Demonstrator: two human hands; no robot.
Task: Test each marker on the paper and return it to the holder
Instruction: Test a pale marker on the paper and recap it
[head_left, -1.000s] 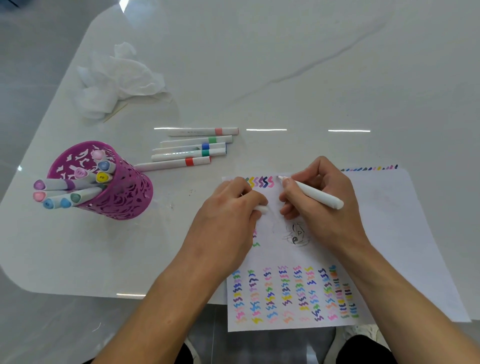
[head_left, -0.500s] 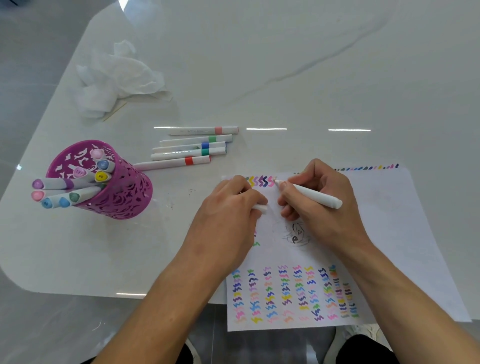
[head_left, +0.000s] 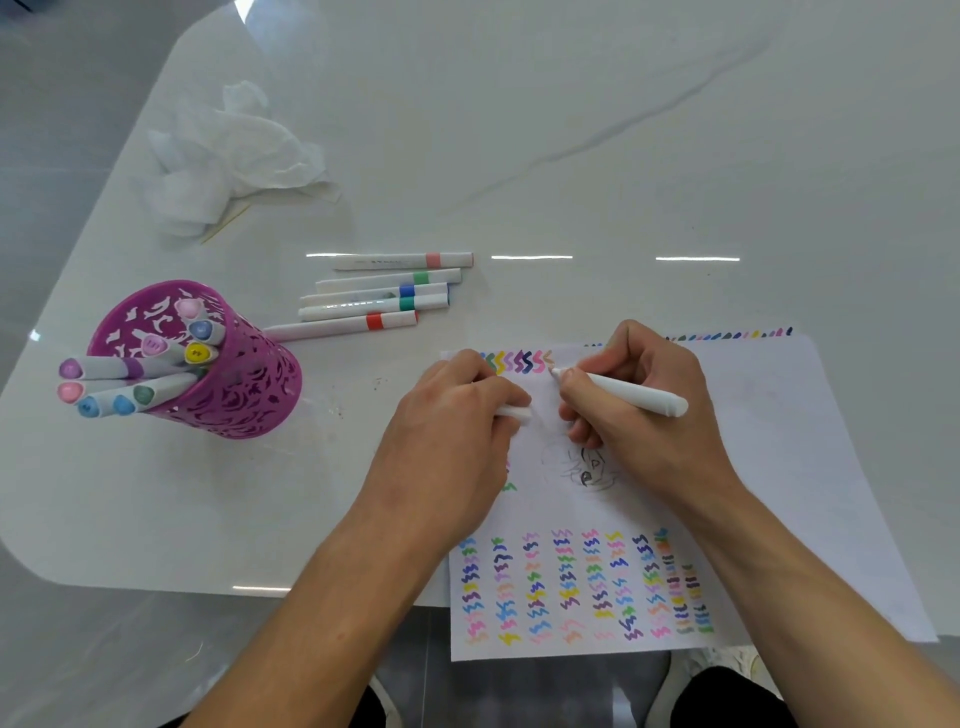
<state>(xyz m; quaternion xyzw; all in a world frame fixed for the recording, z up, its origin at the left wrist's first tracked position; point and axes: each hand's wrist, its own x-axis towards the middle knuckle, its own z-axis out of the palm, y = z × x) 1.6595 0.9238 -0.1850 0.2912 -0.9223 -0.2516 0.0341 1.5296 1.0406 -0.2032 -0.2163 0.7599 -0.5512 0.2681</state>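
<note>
Head view showed me the right hand (head_left: 644, 415) gripping a white marker (head_left: 636, 399), its tip touching the paper (head_left: 779, 467) at the end of the top row of zigzags. The left hand (head_left: 447, 441) rested on the paper just beside it, fingers curled round a small white piece (head_left: 515, 414). I saw the purple holder (head_left: 244, 395), holding markers, well to the left on the counter (head_left: 623, 156), and five loose markers (head_left: 374, 301) lying side by side beyond the hands.
</note>
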